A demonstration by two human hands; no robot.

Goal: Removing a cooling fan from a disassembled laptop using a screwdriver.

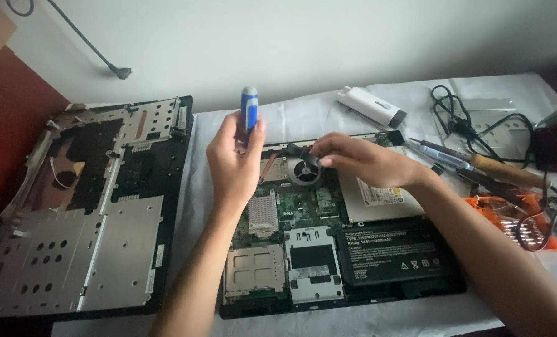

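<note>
Over the open laptop [328,231], left hand [233,159] grips a screwdriver [250,112].

Bare cloth [303,115] lies open behind the laptop base [328,237], between the hands and the wall. To the right, a white device [372,106], soldering iron [478,161] and tangled cables [472,125] crowd the way. The removed cover [85,212] blocks the left.
</note>
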